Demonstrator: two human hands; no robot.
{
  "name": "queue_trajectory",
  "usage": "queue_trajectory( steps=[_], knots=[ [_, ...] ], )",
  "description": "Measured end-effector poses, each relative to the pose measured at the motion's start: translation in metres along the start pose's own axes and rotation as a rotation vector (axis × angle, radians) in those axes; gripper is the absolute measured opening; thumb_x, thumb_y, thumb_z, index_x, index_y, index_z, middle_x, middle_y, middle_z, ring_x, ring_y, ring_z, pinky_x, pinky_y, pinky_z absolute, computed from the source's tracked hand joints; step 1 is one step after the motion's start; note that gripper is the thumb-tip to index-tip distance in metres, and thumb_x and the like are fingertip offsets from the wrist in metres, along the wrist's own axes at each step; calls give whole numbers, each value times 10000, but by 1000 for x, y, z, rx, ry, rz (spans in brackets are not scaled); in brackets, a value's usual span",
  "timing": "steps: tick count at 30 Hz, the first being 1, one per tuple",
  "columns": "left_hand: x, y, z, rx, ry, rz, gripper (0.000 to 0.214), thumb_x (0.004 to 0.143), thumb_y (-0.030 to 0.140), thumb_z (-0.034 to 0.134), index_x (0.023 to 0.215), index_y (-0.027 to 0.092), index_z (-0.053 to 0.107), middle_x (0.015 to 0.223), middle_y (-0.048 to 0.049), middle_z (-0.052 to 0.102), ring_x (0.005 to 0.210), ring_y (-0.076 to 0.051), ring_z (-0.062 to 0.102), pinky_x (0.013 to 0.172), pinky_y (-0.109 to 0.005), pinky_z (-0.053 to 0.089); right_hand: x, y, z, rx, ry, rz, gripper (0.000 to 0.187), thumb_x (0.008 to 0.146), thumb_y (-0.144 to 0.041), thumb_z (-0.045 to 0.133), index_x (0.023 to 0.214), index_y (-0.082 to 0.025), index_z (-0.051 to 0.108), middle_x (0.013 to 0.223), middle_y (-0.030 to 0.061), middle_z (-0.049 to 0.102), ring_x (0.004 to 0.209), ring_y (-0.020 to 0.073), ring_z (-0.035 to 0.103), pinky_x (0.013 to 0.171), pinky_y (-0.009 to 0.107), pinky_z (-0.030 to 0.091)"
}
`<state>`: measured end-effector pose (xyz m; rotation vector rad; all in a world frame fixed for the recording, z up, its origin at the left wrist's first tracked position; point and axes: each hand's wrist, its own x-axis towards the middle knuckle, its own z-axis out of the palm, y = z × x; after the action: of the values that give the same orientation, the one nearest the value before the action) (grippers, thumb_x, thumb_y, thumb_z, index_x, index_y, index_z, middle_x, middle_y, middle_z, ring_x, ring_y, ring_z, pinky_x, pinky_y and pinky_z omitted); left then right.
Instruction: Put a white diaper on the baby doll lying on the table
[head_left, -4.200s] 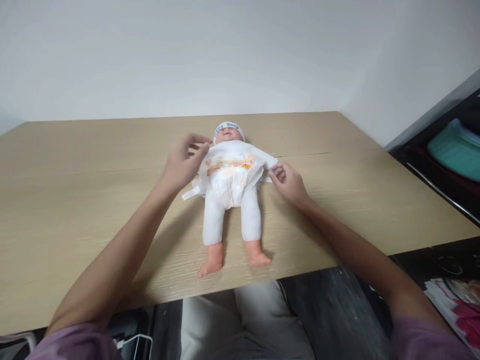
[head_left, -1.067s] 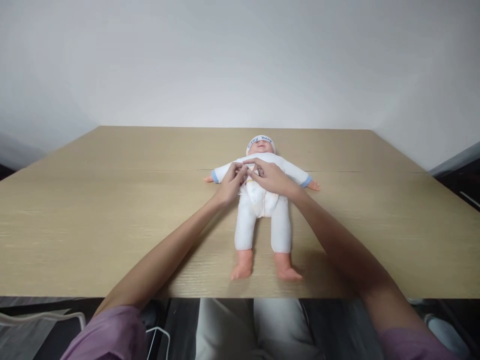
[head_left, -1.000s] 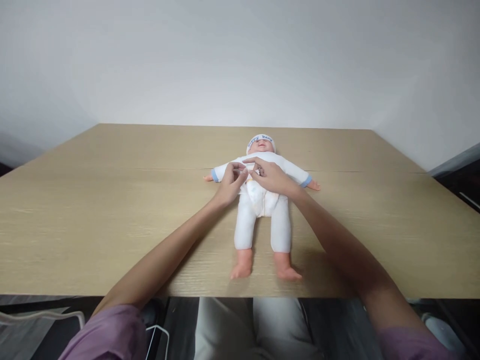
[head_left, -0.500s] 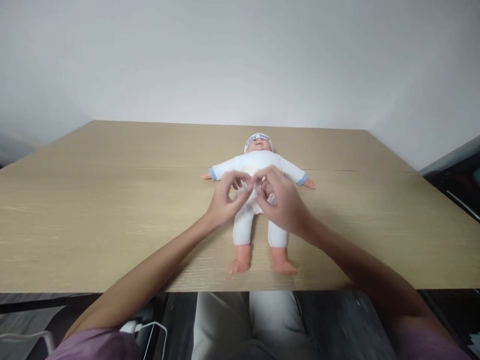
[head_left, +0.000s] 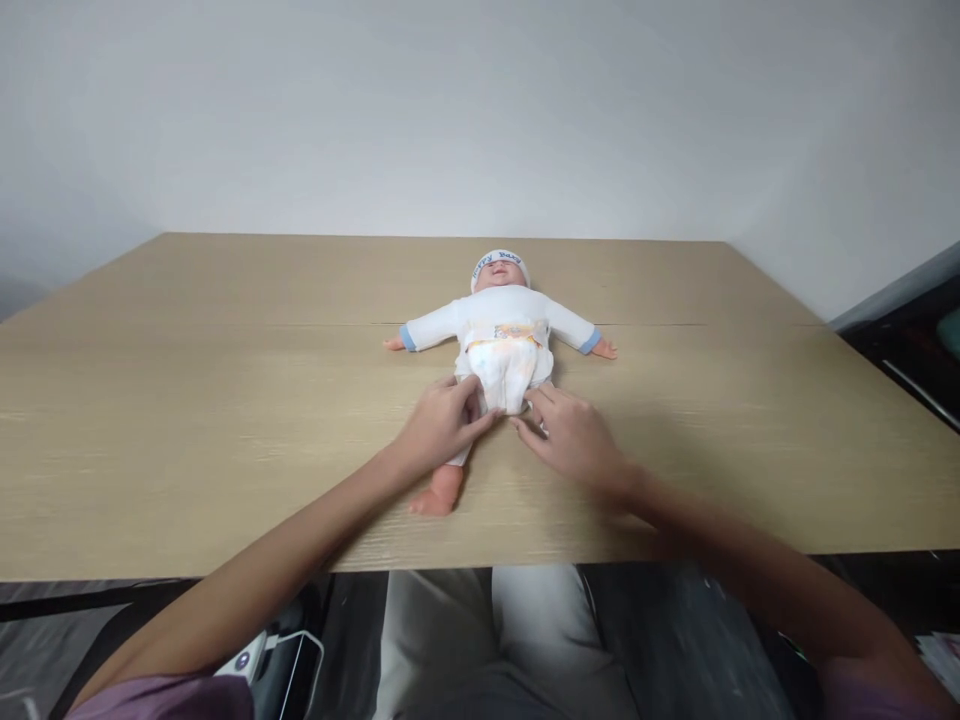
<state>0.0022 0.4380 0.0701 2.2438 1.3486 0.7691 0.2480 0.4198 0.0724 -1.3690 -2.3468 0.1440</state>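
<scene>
A plain pale wall (head_left: 480, 120) rises behind a wood-grain table (head_left: 225, 430) with a thin seam running across it. The doll (head_left: 504, 303) lies face up mid-table, head toward the wall, arms spread. Its white cap (head_left: 501, 258) carries blue lettering, slightly blurred, that reads "Happy Baby"; the orange print on the diaper (head_left: 510, 365) is illegible. The left hand (head_left: 446, 420) and right hand (head_left: 570, 425) sit at the diaper's lower edges, fingers curled; whether they pinch it I cannot tell. The right hand blocks one leg. A white cable (head_left: 319, 650) hangs below the table's near edge.
</scene>
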Motion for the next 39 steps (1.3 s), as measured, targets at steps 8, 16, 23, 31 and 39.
queue_trajectory(
  steps=[8, 16, 23, 31, 39],
  knots=[
    [0, -6, 5, 29, 9, 60, 381, 1042, 451, 664, 760, 235, 525, 766, -35, 621, 838, -258, 552, 800, -403, 419, -12, -1, 16, 55, 95, -40, 165, 1048, -340, 670, 1170, -231, 695, 1231, 145, 711, 1100, 346, 694, 889, 482, 578],
    [-4, -10, 7, -15, 115, 169, 189, 1082, 379, 652, 997, 210, 664, 1317, -100, 677, 1182, -274, 583, 1050, -442, 474, -12, -6, 13, 194, 87, -19, 212, 1045, -314, 683, 1235, -223, 656, 1360, 129, 725, 1217, 358, 655, 1032, 513, 540],
    [-1, -10, 5, -55, 41, 105, 220, 1046, 416, 677, 963, 216, 639, 948, -47, 675, 943, -250, 539, 910, -420, 444, -5, -4, 17, 317, 127, 126, 242, 973, -335, 753, 1123, -237, 591, 1080, 78, 748, 980, 287, 704, 841, 402, 524],
    [3, -13, 14, -586, 154, -220, 504, 871, 447, 861, 1087, 253, 449, 1007, 1, 647, 860, -167, 588, 774, -314, 450, 3, 14, 3, 437, 200, 254, 327, 944, -406, 808, 1094, -266, 554, 1042, 15, 809, 843, 230, 729, 832, 388, 487],
    [-1, -15, 17, -422, 178, -276, 478, 871, 517, 860, 1152, 238, 592, 1106, -47, 725, 916, -208, 653, 837, -353, 472, 2, 14, -2, 282, 183, 189, 185, 957, -369, 853, 979, -255, 709, 1017, 14, 847, 929, 274, 731, 977, 467, 426]
  ],
)
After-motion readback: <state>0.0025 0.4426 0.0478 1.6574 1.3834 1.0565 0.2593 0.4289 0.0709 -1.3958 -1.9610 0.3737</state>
